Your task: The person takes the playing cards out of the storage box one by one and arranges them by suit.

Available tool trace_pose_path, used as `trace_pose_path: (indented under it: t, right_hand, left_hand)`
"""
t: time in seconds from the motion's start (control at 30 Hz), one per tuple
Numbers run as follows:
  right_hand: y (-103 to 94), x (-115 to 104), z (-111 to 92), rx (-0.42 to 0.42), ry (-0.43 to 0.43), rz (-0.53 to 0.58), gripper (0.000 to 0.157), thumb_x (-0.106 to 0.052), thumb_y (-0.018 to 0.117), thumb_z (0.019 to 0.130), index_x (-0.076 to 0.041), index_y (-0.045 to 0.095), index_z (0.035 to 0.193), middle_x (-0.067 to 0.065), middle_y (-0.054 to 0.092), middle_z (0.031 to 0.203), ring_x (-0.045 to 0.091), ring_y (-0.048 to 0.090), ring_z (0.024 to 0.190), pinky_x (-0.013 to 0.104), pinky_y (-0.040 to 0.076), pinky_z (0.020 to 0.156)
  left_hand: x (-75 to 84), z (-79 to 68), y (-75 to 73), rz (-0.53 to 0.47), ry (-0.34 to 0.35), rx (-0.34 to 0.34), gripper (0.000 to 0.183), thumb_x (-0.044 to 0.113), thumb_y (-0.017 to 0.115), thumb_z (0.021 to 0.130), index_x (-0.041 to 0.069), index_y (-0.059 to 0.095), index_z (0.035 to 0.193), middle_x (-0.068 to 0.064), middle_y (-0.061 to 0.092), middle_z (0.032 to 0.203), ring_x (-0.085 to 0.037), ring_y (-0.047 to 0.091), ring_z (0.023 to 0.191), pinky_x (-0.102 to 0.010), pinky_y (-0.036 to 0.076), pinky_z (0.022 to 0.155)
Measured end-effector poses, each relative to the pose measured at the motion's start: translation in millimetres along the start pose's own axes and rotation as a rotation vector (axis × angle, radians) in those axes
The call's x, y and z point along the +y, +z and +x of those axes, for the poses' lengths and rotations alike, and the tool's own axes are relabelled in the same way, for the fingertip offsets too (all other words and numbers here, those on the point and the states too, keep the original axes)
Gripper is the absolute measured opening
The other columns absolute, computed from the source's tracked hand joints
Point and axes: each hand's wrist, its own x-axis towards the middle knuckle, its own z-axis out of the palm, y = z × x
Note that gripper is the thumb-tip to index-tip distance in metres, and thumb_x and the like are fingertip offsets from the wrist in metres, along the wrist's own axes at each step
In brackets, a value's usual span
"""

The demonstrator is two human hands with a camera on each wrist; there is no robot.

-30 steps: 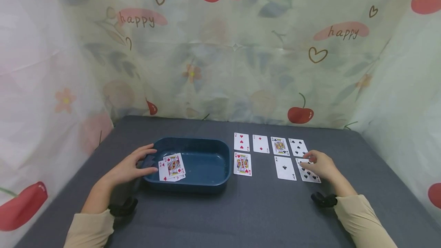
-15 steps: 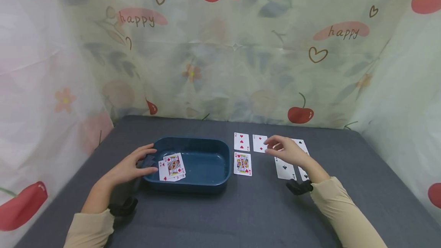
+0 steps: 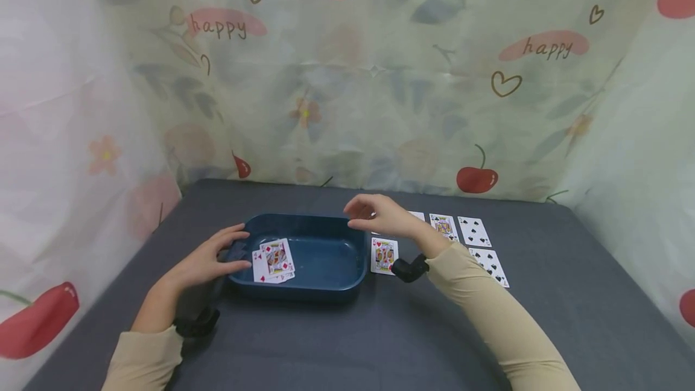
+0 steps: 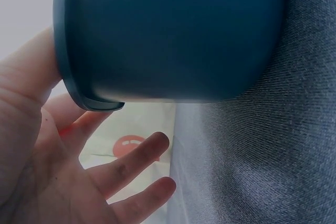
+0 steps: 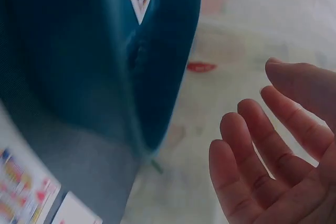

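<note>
My left hand [image 3: 203, 261] holds the left end of a dark blue rectangular tray [image 3: 304, 294], thumb and fingers over its rim; the ring and little fingers stand free in the left wrist view. A small overlapping pile of playing cards [image 3: 277, 258] lies face up inside the tray, on the left. My right hand [image 3: 380, 216] hovers by the tray's right rim, its fingers loosely bent. In the right wrist view nothing shows between the thumb and fingers [image 5: 273, 161]. A king of hearts [image 3: 382, 256] lies on the table just right of the tray.
More face-up cards lie to the right, including a black king [image 3: 443, 226], a five-spot black card [image 3: 474, 231] and another black card [image 3: 491, 264]. The right hand and sleeve cover others. A grey cloth covers the table [image 3: 326, 349]; printed curtains [image 3: 369, 107] enclose it.
My right hand has moved left from the black cards at the far right, across the rows, to the tray's right rim. The left hand keeps its place on the tray.
</note>
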Motion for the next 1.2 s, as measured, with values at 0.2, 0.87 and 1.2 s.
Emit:
trace_pose_path:
  t: [0.2,0.87,1.2]
  right_hand:
    - [13.2,-17,34,-0.074,-0.04,-0.012,0.031,-0.018,0.064,0.088,-0.005,0.059,0.116,0.013,0.064,0.113,0.021,0.063,0.101,0.028,0.052,0.089]
    - [78.1,-25,110,-0.292,0.003,0.063,0.038,-0.012,0.067,0.085,-0.001,0.058,0.12,0.014,0.063,0.114,0.018,0.061,0.102,0.024,0.05,0.092]
    - [105.8,-21,118,-0.348,0.065,0.043,0.049,-0.01,0.07,0.083,-0.005,0.052,0.128,0.012,0.055,0.132,0.025,0.052,0.121,0.027,0.048,0.096]
  left_hand:
    - [-0.5,-0.1,-0.5,0.0,-0.005,0.002,0.068,0.034,0.067,0.085,0.0,0.04,0.137,-0.024,0.022,0.151,-0.052,0.032,0.13,-0.065,0.032,0.102]
    - [-3.0,1.5,1.2,0.002,-0.019,0.002,0.067,0.033,0.066,0.085,0.0,0.04,0.138,-0.024,0.023,0.15,-0.053,0.033,0.129,-0.065,0.033,0.1]
    - [-3.5,1.4,1.5,-0.012,0.005,0.003,0.068,0.035,0.066,0.086,0.0,0.04,0.138,-0.024,0.022,0.151,-0.053,0.032,0.13,-0.065,0.033,0.101]
